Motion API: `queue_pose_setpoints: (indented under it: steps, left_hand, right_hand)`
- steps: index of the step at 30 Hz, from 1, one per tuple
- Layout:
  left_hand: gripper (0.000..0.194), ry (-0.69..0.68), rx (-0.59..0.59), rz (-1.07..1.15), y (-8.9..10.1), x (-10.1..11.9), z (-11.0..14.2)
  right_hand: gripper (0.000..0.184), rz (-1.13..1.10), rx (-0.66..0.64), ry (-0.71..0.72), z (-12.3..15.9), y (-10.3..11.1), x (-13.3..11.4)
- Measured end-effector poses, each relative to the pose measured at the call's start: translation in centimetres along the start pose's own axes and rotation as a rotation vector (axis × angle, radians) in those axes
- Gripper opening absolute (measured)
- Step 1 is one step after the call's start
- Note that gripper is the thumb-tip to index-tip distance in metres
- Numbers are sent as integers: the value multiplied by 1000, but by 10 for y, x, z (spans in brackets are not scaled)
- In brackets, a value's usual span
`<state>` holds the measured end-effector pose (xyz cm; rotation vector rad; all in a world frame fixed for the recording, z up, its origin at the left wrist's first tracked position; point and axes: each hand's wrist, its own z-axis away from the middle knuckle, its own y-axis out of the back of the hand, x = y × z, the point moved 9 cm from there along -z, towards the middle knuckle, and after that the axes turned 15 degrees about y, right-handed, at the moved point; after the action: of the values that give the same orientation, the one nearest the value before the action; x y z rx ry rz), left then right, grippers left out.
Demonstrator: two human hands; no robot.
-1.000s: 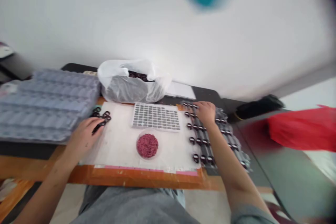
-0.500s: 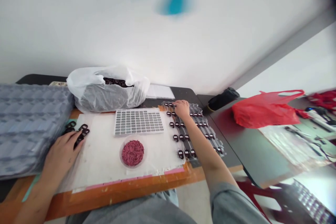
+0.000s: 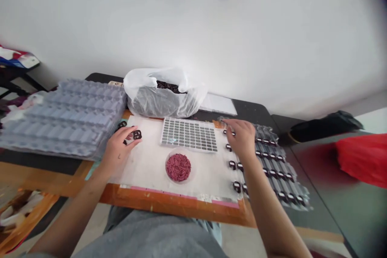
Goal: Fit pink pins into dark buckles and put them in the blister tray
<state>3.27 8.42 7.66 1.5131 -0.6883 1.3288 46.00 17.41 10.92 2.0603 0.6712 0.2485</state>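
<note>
My left hand (image 3: 118, 149) rests on the near left of a white sheet (image 3: 145, 171), its fingertips beside small black plastic rings (image 3: 137, 134). Whether the fingers pinch one is hard to tell. My right hand (image 3: 242, 139) hangs with spread fingers over rows of black parts (image 3: 232, 165), which sit along the edge of a clear blister tray (image 3: 278, 173). Between my hands lie a grey grid tray of small parts (image 3: 189, 134) and a round clear dish of pink-red short pieces (image 3: 178, 167).
A white plastic bag of black parts (image 3: 165, 98) stands behind the sheet. Stacked grey-blue blister trays (image 3: 69, 119) fill the left side. An orange table edge (image 3: 175, 205) runs below the sheet. A black object (image 3: 323, 131) and a red bag (image 3: 363, 161) lie to the right.
The whole scene has shifted rightward in view as my head turned. My left hand has moved up and right, away from the black rings' earlier spot, and my right hand sits lower over the rows.
</note>
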Motion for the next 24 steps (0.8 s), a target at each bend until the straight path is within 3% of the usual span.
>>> queue_pose_setpoints:
  steps: [4,6,8,12,14,18,24]
  left_hand:
    - [45,-114,-215,36,-40,41,16]
    - [46,-195,-348,30,-66,59,27]
    - [44,-234,-475,35,-91,69,37]
    - [43,-169,-614,124,-122,69,40]
    - [42,-127,-666,182,-131,64,36]
    - [36,-53,-803,224,-148,48,29]
    - [38,116,-817,415,-159,18,19]
  right_hand:
    - [27,-459,-74,111,-14,-6,-102]
    - [22,-697,-106,64,-17,-14,-139]
    - [22,-912,-118,-57,-16,-26,-158]
    - [26,-1225,-126,-347,-8,-49,-161]
    - [39,-1266,-135,-404,-5,-55,-157]
    - [74,-1274,-119,-408,-5,-58,-148]
    - [77,-1176,-196,-336,-13,-67,-147]
